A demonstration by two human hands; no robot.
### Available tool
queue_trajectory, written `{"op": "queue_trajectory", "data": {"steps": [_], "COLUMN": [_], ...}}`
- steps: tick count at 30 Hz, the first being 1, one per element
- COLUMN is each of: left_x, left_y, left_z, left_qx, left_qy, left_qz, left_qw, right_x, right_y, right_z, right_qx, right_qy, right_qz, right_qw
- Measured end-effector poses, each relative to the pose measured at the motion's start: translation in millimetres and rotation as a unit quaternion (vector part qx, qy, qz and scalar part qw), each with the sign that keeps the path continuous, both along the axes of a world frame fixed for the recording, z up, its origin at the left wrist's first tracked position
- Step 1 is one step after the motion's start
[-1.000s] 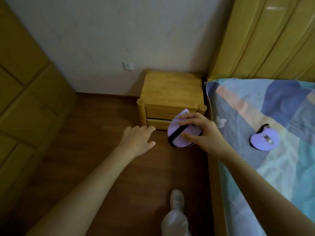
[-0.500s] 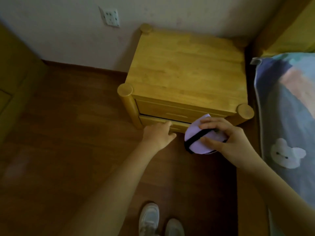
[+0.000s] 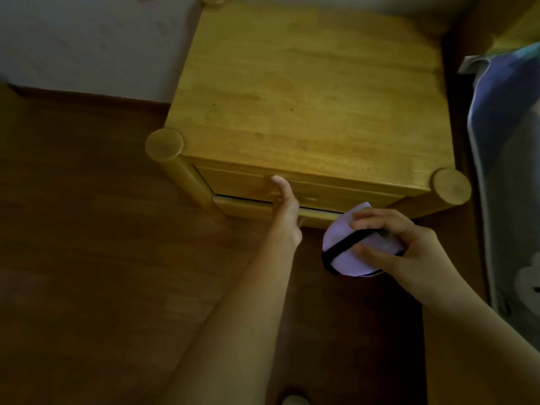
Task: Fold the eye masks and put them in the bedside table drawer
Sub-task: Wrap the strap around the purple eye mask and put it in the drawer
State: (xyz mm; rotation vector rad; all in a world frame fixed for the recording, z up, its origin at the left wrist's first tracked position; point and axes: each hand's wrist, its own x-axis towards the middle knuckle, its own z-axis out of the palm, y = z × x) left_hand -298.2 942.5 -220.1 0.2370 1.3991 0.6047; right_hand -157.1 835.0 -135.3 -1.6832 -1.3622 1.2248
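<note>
Pinched between thumb and fingers, the folded eye mask (image 3: pixel 350 247) sits in the right hand (image 3: pixel 409 252), so that grip is clamped on it: fingers curled over the top edge, thumb pressing from below. It's lilac, folded into a rounded half shape, with its black strap (image 3: pixel 347 242) running diagonally across the face. The hand holds it up in the air just in front of the bedside table (image 3: pixel 306 92), near the table's front right corner post (image 3: pixel 451 187), and the mask's top tip overlaps the drawer fronts from this angle.

Left hand (image 3: pixel 287 211) is at the table's front, about the middle of it. The thumb sticks up and touches the face of the upper drawer (image 3: pixel 245 184), right under the table's top edge. The rest of the fingers go down behind the palm toward the dark gap above the lower drawer (image 3: pixel 254 207), and honestly I can't tell if they're hooked on anything or how far they're curled, they're hidden.

Both drawers look pushed in or nearly so; only a thin dark slit shows between them, so nothing inside is visible.

Wooden floor (image 3: pixel 87 258) spreads out left of the table, a bit of wall (image 3: pixel 87 39) is behind it, and a blue patterned bed cover (image 3: pixel 508 171) hangs right beside it on the right. Whole shot is pretty dim.
</note>
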Motion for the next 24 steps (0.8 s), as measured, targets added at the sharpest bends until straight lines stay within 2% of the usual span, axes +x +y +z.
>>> {"op": "queue_trajectory", "data": {"steps": [10,19,22,24], "left_x": [14,-5,-27,-47], "left_y": [-9,-30,-57,-66], "left_z": [3,6,5,8], "left_qx": [0.030,0.003,-0.007,0.053], "left_qy": [0.018,0.012,0.097,0.253], "left_qz": [0.140,0.033,0.038,0.064], "left_qw": [0.990,0.999,0.995,0.964], "right_x": [4,12,12,11], "right_y": [0,-8,-11,-13], "right_z": [-5,3,8,8], "right_qx": [0.013,0.012,0.004,0.003], "right_qy": [-0.003,-0.010,-0.003,0.001], "right_qz": [-0.020,-0.022,-0.021,-0.024], "right_qw": [1.000,1.000,1.000,1.000]}}
